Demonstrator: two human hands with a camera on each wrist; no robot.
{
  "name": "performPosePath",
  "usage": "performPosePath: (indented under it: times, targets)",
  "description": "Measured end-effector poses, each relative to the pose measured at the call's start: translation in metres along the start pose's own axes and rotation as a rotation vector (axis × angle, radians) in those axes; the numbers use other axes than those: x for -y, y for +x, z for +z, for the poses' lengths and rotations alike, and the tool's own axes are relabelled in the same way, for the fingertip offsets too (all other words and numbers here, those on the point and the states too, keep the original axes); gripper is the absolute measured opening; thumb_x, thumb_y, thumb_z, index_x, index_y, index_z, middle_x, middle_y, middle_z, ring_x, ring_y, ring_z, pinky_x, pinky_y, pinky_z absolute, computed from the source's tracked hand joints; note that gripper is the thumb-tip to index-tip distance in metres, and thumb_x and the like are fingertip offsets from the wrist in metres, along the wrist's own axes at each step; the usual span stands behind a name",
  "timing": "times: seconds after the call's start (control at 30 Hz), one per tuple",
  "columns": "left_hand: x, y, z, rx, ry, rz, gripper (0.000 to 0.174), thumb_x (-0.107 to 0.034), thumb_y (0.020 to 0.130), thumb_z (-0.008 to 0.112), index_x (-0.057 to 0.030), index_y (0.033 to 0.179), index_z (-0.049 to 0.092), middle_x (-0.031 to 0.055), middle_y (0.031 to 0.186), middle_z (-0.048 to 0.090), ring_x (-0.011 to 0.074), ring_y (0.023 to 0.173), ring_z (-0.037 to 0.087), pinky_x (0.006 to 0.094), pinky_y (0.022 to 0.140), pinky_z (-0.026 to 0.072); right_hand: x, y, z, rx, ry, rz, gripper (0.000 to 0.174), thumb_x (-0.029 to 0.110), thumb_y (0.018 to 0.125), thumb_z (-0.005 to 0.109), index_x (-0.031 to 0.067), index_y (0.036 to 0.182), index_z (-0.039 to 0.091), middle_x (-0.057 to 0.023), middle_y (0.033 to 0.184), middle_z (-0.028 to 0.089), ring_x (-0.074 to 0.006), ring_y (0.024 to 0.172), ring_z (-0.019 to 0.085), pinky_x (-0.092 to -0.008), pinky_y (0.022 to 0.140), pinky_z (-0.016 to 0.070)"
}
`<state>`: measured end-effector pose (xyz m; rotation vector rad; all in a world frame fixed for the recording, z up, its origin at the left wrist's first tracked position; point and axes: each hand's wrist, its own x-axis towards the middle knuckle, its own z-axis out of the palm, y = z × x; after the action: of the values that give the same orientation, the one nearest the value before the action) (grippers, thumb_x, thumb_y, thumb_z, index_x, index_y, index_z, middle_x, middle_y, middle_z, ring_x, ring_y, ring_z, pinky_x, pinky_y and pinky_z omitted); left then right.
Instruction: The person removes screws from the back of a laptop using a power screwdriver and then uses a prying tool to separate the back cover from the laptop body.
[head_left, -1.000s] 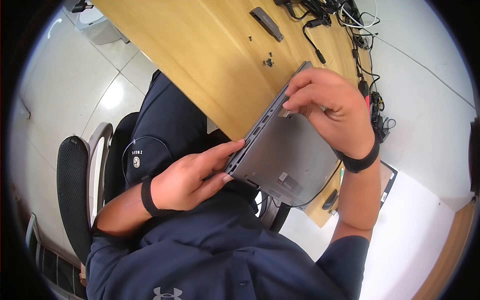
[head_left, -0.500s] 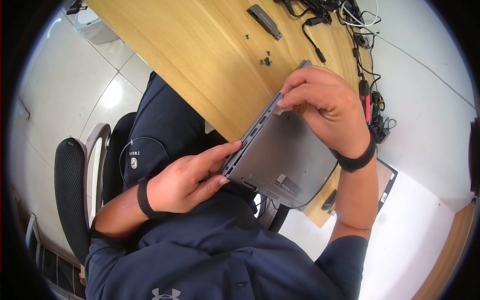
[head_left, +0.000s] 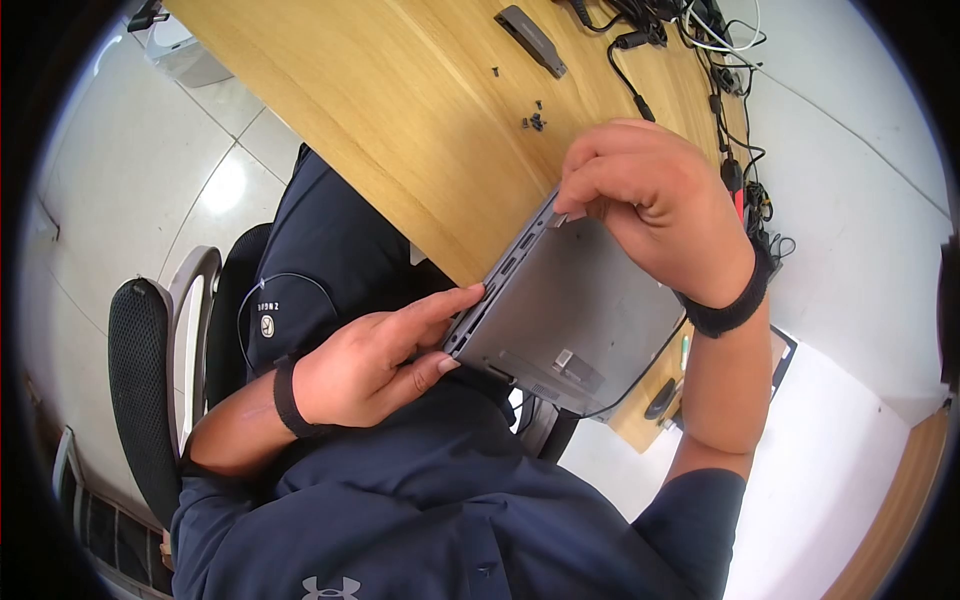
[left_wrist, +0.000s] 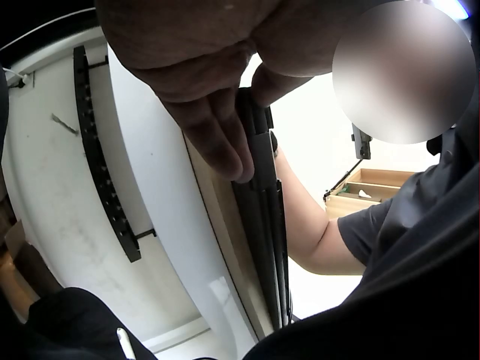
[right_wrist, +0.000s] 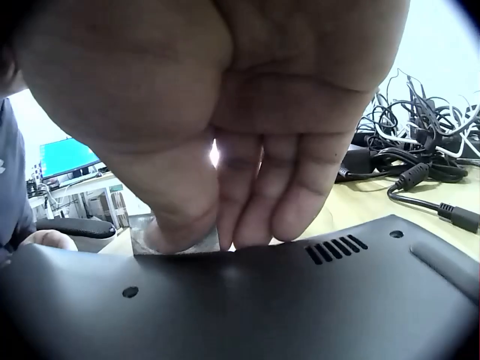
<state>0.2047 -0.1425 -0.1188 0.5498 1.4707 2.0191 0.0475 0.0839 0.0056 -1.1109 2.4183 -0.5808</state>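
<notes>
A grey laptop [head_left: 610,300] is held tilted at the table's edge, its underside with vents and screw holes turned up toward the right hand. My left hand [head_left: 365,368] grips its near corner, thumb on the underside and fingers along the side with the ports. Farther up that same edge, my right hand [head_left: 665,215] pinches a small thin shiny pry card [head_left: 561,220] between thumb and fingers. In the right wrist view the card [right_wrist: 138,240] stands at the laptop's rim behind the thumb, partly hidden.
Several small screws [head_left: 537,122] lie on the wooden table [head_left: 400,130] beyond the laptop. A dark USB stick [head_left: 532,41] is farther back. Tangled black cables [head_left: 640,25] run along the back edge. An office chair [head_left: 140,370] stands at the left.
The laptop has shifted slightly left from the first frame. Over the last half second the right hand has risen a little and now covers the laptop's far corner. The left hand keeps its grip.
</notes>
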Motion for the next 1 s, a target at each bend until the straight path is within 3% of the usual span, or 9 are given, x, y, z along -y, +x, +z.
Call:
performPosePath:
  times: [0.07, 0.4, 0.6, 0.67, 0.77, 1.0]
  targets:
    - [0.005, 0.000, 0.002, -0.028, 0.011, 0.087, 0.061, 0.001, 0.094, 0.057, 0.0038, 0.149, 0.032, 0.0102, 0.072, 0.052, 0.0263, 0.065, 0.054, 0.0324, 0.067, 0.0464, -0.001, 0.000, 0.001, -0.009, -0.017, -0.019, 0.017, -0.009, 0.069, 0.062, 0.0055, 0.077, 0.064, -0.0047, 0.075, 0.063, -0.0283, 0.075, 0.061, -0.0373, 0.065, 0.0487]
    - [0.000, 0.001, -0.002, 0.015, 0.029, 0.038, 0.063, 0.002, 0.092, 0.057, 0.0047, 0.149, 0.031, 0.0113, 0.072, 0.054, 0.0282, 0.066, 0.056, 0.0338, 0.067, 0.0469, -0.006, 0.016, -0.003, 0.117, 0.018, 0.025, 0.010, -0.005, 0.073, 0.067, 0.0043, 0.078, 0.065, -0.0064, 0.076, 0.064, -0.0283, 0.076, 0.062, -0.0371, 0.064, 0.0497]
    - [-0.005, 0.001, -0.004, 0.032, 0.043, 0.005, 0.062, 0.001, 0.092, 0.057, 0.0051, 0.148, 0.031, 0.0121, 0.073, 0.057, 0.0295, 0.067, 0.058, 0.0338, 0.068, 0.0477, -0.005, 0.024, -0.008, 0.277, 0.111, 0.167, 0.012, -0.005, 0.074, 0.068, 0.0048, 0.081, 0.068, -0.0079, 0.077, 0.065, -0.0281, 0.078, 0.064, -0.0366, 0.065, 0.0507]
    - [-0.004, 0.001, -0.004, 0.016, 0.050, 0.049, 0.062, 0.001, 0.093, 0.058, 0.0048, 0.148, 0.031, 0.0120, 0.074, 0.057, 0.0293, 0.067, 0.058, 0.0335, 0.068, 0.0479, -0.005, 0.016, -0.006, 0.145, 0.038, 0.016, 0.012, -0.005, 0.073, 0.068, 0.0050, 0.080, 0.067, -0.0072, 0.078, 0.065, -0.0284, 0.077, 0.063, -0.0369, 0.064, 0.0503]
    - [0.002, 0.001, -0.004, 0.030, 0.031, 0.073, 0.060, 0.002, 0.094, 0.053, 0.0072, 0.149, 0.029, 0.0117, 0.074, 0.058, 0.0220, 0.066, 0.057, 0.0277, 0.068, 0.0444, -0.001, 0.007, -0.005, 0.065, -0.019, 0.002, 0.014, -0.006, 0.071, 0.067, 0.0061, 0.079, 0.067, -0.0054, 0.078, 0.065, -0.0279, 0.076, 0.063, -0.0374, 0.065, 0.0499]
    - [0.000, 0.002, -0.007, 0.052, 0.045, 0.061, 0.060, 0.003, 0.094, 0.052, 0.0068, 0.149, 0.029, 0.0128, 0.078, 0.060, 0.0225, 0.068, 0.058, 0.0271, 0.069, 0.0447, -0.005, -0.002, -0.002, -0.033, -0.076, -0.036, 0.018, -0.008, 0.068, 0.065, 0.0077, 0.078, 0.065, -0.0032, 0.077, 0.064, -0.0270, 0.076, 0.062, -0.0380, 0.064, 0.0490]
